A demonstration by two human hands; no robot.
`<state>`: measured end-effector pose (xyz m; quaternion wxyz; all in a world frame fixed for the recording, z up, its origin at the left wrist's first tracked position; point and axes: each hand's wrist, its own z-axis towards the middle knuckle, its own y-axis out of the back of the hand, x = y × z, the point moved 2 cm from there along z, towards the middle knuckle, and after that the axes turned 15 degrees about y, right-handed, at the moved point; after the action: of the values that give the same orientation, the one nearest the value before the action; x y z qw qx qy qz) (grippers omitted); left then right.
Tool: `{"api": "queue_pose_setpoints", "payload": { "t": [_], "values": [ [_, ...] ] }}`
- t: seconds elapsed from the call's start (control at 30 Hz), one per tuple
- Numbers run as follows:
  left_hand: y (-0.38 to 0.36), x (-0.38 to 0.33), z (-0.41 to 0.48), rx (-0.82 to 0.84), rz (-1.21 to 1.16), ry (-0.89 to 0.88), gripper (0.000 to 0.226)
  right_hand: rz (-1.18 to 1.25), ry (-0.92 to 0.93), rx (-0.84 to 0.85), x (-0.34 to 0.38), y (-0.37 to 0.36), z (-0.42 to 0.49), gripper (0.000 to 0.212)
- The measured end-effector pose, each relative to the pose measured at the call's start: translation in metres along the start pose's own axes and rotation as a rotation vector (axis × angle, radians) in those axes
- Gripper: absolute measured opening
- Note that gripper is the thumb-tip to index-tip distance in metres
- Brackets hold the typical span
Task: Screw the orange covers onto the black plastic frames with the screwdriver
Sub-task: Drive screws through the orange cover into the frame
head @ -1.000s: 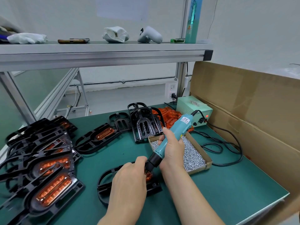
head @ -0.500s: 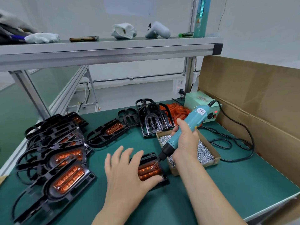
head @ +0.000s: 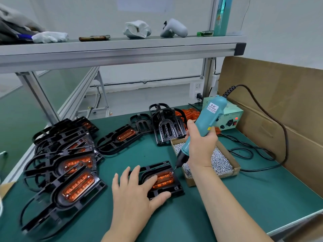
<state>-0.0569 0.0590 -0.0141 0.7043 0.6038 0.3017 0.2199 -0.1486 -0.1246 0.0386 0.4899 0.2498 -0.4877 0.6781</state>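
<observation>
A black plastic frame (head: 174, 188) with an orange cover (head: 165, 179) lies on the green mat in front of me. My left hand (head: 134, 194) presses flat on its left part, fingers spread, thumb along the near edge. My right hand (head: 201, 147) grips the teal electric screwdriver (head: 208, 119), tilted, with its bit tip at the cover's far right corner. Finished frames with orange covers (head: 76, 187) are piled at the left. Empty black frames (head: 167, 128) and loose orange covers (head: 188, 114) sit at the back.
A cardboard tray of silver screws (head: 222, 163) lies just right of the frame. The screwdriver's power box (head: 230, 117) and black cable (head: 248, 152) are at the back right. A tall cardboard wall (head: 279, 105) bounds the right side. An aluminium shelf (head: 122, 49) runs overhead.
My left hand left the screwdriver's tip and spread flat on the frame. The screwdriver has tilted more upright, and its bit now touches the cover's far right corner.
</observation>
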Motion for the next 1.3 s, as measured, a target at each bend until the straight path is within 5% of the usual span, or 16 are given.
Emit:
{"api": "queue_pose_setpoints", "payload": {
  "t": [1.3],
  "values": [
    [0.0, -0.005, 0.002, -0.084, 0.128, -0.036, 0.057, -0.162, 0.226, 0.484, 0.009, -0.03, -0.021, 0.019]
  ]
}}
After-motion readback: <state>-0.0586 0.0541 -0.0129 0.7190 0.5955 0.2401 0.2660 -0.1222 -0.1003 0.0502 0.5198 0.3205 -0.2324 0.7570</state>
